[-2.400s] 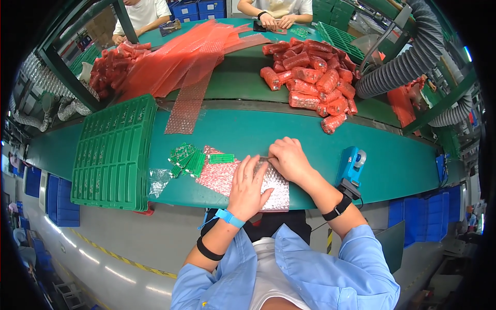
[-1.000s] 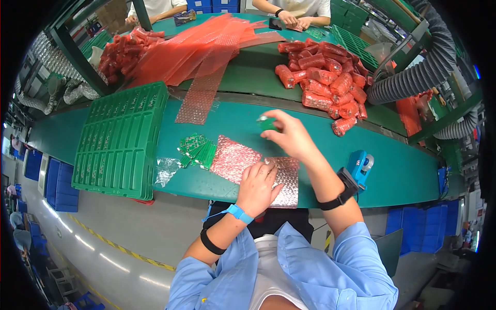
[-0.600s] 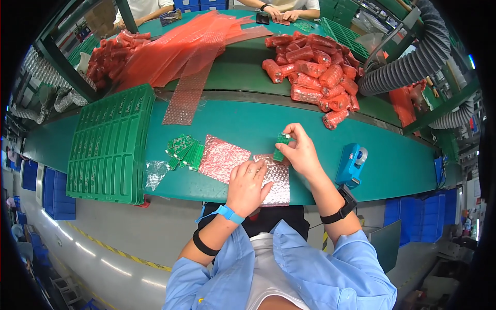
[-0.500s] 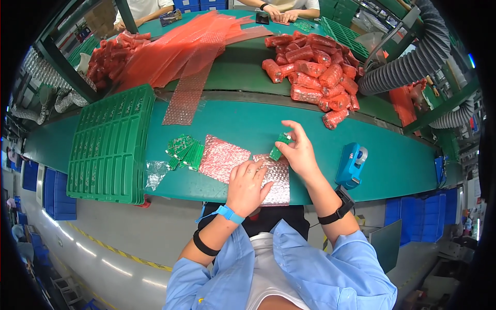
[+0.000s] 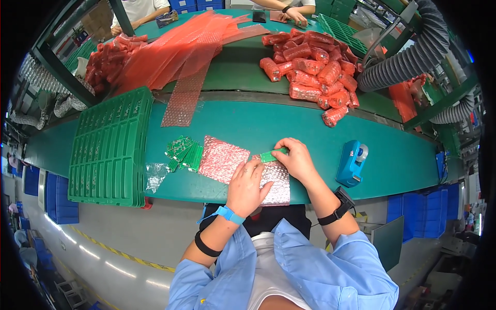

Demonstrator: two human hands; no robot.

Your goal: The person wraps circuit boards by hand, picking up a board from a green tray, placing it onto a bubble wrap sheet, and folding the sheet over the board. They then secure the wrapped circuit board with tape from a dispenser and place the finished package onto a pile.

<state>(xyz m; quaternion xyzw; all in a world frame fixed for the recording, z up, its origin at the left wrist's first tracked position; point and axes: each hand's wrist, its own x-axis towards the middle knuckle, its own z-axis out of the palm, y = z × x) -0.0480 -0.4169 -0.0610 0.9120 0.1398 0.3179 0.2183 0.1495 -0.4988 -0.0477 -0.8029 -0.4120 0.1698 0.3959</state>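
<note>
Green circuit board (image 5: 267,156) — at upper edge of bubble-wrap sheet (image 5: 279,185), pinched between right hand's (image 5: 297,160) thumb and fingers, left hand (image 5: 245,188) palm-down, fingers extended over sheet (nothing gripped).

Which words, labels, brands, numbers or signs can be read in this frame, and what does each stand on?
None can be read in this view.
Blue tape dispenser: a small mark shows on it, too small to read.
Piled green circuit boards: fine pale marks, too small to make out.
Green board at the right hand: any print is too small to tell.
Red wrapped packs: any lettering is too small or blurred.
</note>
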